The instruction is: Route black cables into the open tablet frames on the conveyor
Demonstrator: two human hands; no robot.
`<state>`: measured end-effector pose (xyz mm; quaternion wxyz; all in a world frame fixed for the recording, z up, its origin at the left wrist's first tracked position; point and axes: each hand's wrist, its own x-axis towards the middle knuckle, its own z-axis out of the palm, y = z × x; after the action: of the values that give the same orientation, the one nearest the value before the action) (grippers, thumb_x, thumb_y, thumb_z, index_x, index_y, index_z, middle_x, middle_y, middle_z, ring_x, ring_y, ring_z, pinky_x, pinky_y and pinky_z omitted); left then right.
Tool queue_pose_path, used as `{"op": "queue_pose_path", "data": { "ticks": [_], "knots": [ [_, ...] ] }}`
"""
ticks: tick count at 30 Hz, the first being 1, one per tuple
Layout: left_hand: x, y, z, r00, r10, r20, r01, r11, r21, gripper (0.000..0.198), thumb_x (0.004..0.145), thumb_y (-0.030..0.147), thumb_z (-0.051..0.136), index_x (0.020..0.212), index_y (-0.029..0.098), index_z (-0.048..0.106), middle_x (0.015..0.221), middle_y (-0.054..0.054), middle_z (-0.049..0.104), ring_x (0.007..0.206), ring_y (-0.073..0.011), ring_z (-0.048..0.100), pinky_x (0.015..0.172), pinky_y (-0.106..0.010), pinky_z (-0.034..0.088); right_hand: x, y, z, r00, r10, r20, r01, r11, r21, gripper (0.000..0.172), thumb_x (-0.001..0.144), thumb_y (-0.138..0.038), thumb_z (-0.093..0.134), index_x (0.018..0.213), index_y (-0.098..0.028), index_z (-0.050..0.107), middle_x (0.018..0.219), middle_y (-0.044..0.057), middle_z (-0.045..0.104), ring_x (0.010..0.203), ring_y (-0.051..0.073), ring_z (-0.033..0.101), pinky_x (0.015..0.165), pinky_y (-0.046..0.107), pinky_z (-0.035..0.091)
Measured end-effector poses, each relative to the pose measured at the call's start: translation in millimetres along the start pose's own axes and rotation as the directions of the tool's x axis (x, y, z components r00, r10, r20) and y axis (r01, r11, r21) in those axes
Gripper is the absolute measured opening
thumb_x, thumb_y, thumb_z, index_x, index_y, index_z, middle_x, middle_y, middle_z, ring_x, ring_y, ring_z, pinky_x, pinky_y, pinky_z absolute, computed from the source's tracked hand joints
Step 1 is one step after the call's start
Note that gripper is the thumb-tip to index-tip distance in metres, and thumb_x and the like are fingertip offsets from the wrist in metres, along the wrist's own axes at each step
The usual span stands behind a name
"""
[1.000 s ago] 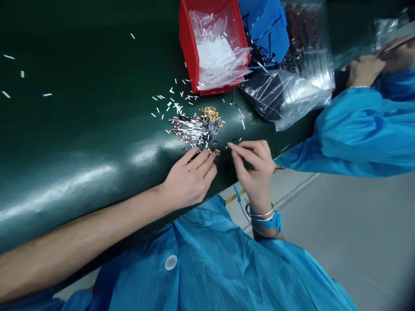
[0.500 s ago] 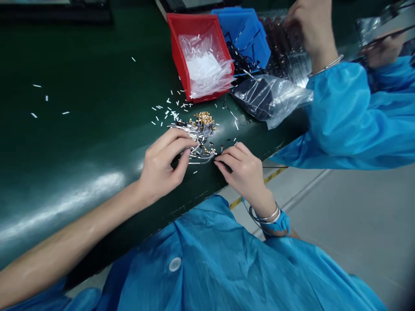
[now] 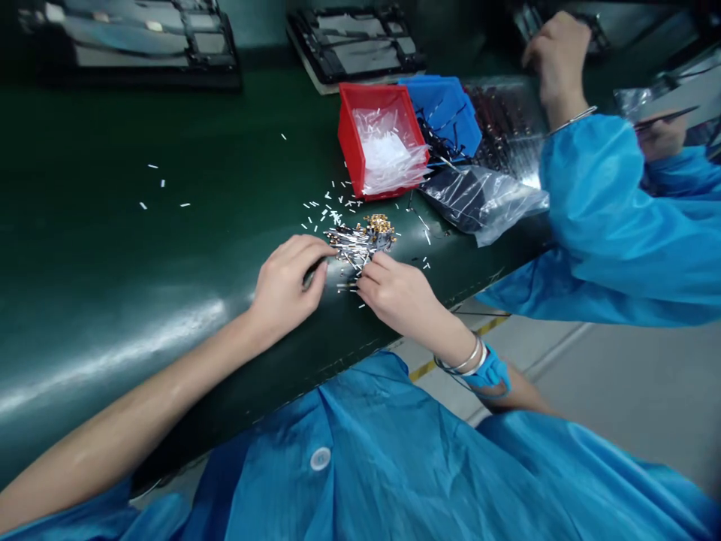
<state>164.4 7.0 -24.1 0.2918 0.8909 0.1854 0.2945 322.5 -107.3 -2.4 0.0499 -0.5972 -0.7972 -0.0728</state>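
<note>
A pile of short thin cables (image 3: pixel 354 242), silver and dark with gold-coloured ends (image 3: pixel 379 224), lies on the green table. My left hand (image 3: pixel 290 278) rests at the pile's left edge, its index fingertip touching the cables and the thumb a little apart from it. On the pile's near right side is my right hand (image 3: pixel 394 293), its fingers bent and pressed together at the cables. What they pinch is hidden by the fingers. Small white strips (image 3: pixel 332 216) are scattered just beyond the pile.
Behind the pile stand a red bin (image 3: pixel 352 143) with clear plastic bags and a blue bin (image 3: pixel 470 120) with black cables. A plastic bag (image 3: pixel 484 203) lies to their right. Black framed devices (image 3: pixel 360 45) sit at the back. A co-worker's arm (image 3: pixel 597 180) reaches in from the right.
The view has tilted up, showing more of the devices at the back. My right hand has moved left, closer to my left hand and against the pile.
</note>
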Motion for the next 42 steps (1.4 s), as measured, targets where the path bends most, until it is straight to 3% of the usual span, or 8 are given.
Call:
{"op": "queue_pose_path", "data": {
  "ticks": [4,9,14,17,24,32,37,42],
  "knots": [
    [5.6,-1.0,-8.5,0.994,-0.103,0.036,0.105,0.993,-0.058,0.019,0.086,0.011,0.048,0.097,0.012,0.064,0.095,-0.007,0.067,0.09,-0.0176,0.062,0.081,-0.031,0.049,11.1,-6.8,-1.2,0.998,-0.034,0.047,0.038,0.995,-0.09,0.024,0.084,-0.002,0.049,0.066,-0.013,0.062,0.064,0.008,0.058,0.071,0.02,0.048,0.053,0.03,0.033],
    [9.2,14.1,-15.1,0.931,-0.246,0.271,0.305,0.931,-0.201,0.015,0.086,0.018,0.052,0.091,0.014,0.065,0.086,-0.005,0.068,0.076,-0.0161,0.061,0.071,-0.028,0.047,13.6,-6.3,-15.7,0.983,-0.036,-0.177,0.013,0.992,-0.128,0.024,0.089,-0.009,0.048,0.069,-0.014,0.06,0.068,0.005,0.058,0.072,0.017,0.047,0.058,0.029,0.036],
    [15.1,21.7,-23.5,0.78,-0.305,0.546,0.61,0.561,-0.56,0.023,0.088,0.024,0.047,0.069,0.014,0.055,0.058,0.0,0.06,0.047,-0.0084,0.05,0.05,-0.018,0.039,20.5,-3.8,-27.5,0.929,-0.038,-0.367,0.015,0.998,-0.065,0.019,0.088,-0.01,0.053,0.071,-0.015,0.062,0.07,0.005,0.061,0.072,0.016,0.05,0.06,0.028,0.041],
    [16.4,22.5,-26.9,0.813,-0.319,0.487,0.582,0.492,-0.648,0.018,0.086,0.023,0.05,0.071,0.014,0.055,0.058,0.0,0.059,0.047,-0.0078,0.05,0.049,-0.018,0.038,28.0,-4.8,-28.9,0.889,0.025,-0.458,0.022,0.995,0.096,0.01,0.085,-0.009,0.058,0.08,-0.013,0.065,0.075,0.006,0.066,0.074,0.016,0.053,0.064,0.028,0.047],
    [17.9,23.8,-36.1,0.905,-0.337,0.261,0.426,0.727,-0.538,0.011,0.081,0.014,0.053,0.079,0.015,0.063,0.071,-0.001,0.064,0.067,-0.0124,0.059,0.062,-0.021,0.046,48.0,-4.8,-33.0,0.86,0.108,-0.499,0.024,0.968,0.251,0.011,0.083,-0.009,0.058,0.079,-0.015,0.066,0.075,0.005,0.07,0.07,0.015,0.057,0.063,0.028,0.05],
    [29.0,-5.5,-42.7,0.812,-0.533,0.24,0.539,0.523,-0.66,0.036,0.082,0.015,0.05,0.117,0.01,0.053,0.065,-0.001,0.062,0.051,-0.0105,0.057,0.038,-0.015,0.036,80.6,49.2,-25.8,0.758,0.216,-0.616,-0.259,0.966,0.02,0.019,0.084,-0.009,0.052,0.087,-0.014,0.07,0.071,0.006,0.069,0.067,0.019,0.057,0.057,0.032,0.044],
    [30.9,-8.3,-42.2,0.815,-0.534,0.223,0.519,0.502,-0.692,0.047,0.081,0.016,0.052,0.127,0.011,0.046,0.067,0.0,0.06,0.056,-0.0112,0.058,0.038,-0.015,0.04,86.3,18.8,-14.6,0.837,0.106,-0.537,0.047,0.964,0.262,0.014,0.087,-0.011,0.056,0.086,-0.014,0.069,0.08,0.005,0.072,0.074,0.016,0.058,0.066,0.029,0.051],
    [26.8,-0.5,-41.5,0.868,-0.458,0.19,0.46,0.6,-0.654,0.046,0.083,0.015,0.049,0.129,0.013,0.051,0.073,-0.001,0.062,0.055,-0.0093,0.054,0.045,-0.017,0.042,82.0,-4.3,-9.8,0.839,0.146,-0.525,0.045,0.941,0.334,0.012,0.087,-0.013,0.058,0.084,-0.014,0.069,0.079,0.006,0.072,0.073,0.015,0.058,0.066,0.029,0.052]
  ]
}}
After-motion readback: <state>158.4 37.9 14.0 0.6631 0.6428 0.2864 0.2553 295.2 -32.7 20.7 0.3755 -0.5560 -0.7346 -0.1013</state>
